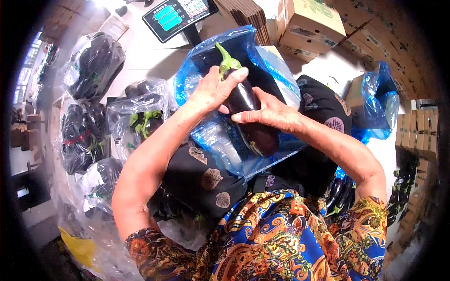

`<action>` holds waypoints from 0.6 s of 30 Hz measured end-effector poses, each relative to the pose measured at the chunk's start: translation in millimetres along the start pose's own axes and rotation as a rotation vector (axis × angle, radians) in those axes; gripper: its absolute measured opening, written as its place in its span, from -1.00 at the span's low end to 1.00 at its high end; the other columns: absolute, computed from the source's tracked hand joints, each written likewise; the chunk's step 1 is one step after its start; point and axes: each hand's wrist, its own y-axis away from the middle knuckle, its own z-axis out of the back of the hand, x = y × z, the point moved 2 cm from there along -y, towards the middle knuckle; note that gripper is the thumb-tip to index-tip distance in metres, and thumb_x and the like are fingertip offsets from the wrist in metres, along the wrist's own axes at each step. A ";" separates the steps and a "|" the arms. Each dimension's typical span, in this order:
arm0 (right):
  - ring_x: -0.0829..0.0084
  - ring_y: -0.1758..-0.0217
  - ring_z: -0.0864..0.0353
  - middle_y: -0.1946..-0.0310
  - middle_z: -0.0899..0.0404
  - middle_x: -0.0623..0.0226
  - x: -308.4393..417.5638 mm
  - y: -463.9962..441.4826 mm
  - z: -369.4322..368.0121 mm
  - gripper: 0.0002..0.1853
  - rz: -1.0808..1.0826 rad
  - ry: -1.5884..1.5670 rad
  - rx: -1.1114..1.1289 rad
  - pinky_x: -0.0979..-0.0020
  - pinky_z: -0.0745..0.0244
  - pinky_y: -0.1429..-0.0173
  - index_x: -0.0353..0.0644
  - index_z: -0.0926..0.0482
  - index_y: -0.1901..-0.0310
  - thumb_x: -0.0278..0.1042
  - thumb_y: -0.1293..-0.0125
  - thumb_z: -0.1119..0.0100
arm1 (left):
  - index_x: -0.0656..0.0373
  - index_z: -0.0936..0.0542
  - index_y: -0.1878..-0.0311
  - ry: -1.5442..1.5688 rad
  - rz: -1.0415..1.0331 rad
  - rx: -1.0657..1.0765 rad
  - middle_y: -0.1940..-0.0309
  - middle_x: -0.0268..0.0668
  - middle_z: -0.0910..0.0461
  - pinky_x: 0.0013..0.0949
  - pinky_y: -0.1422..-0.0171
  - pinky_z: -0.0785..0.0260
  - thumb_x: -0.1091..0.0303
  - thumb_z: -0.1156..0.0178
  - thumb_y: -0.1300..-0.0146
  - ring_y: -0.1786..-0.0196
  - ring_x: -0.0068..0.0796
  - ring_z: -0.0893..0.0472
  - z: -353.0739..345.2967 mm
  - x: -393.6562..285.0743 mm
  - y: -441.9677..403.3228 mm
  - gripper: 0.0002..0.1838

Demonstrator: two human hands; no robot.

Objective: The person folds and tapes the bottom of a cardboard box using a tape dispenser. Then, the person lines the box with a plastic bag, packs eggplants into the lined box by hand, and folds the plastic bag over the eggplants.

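Both hands are wrapped round a large dark purple eggplant (pixel 243 96) with a green stem, its stem end pointing away from me. My left hand (pixel 215 91) grips it near the green cap, thumb across the top. Lower down, my right hand (pixel 269 112) closes on its right side, thumb lying over the skin. Beneath the eggplant an open blue plastic bag (pixel 197 61) spreads between my knees, lining what looks like a box. The lower part of the bag holds something dark that I cannot make out clearly.
Clear bags of eggplants (pixel 91 65) line the left side. A digital scale display (pixel 171 18) stands ahead. Cardboard boxes (pixel 309 28) are stacked behind and to the right. Another blue-lined box (pixel 372 100) sits at right, with loose eggplants (pixel 337 194) by my right elbow.
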 end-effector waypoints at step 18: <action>0.35 0.06 -0.55 0.15 -0.54 0.19 -53.7 -46.2 14.6 -0.18 -0.271 -0.180 0.160 0.35 -0.45 -0.11 -0.35 -0.36 -0.12 -0.10 0.12 -0.55 | 0.18 -0.53 0.45 0.110 0.195 -0.097 0.67 -0.32 -0.48 -0.39 0.73 -0.29 0.24 -0.10 -0.36 0.74 -0.50 -0.44 -2.0 72.2 -98.7 -0.72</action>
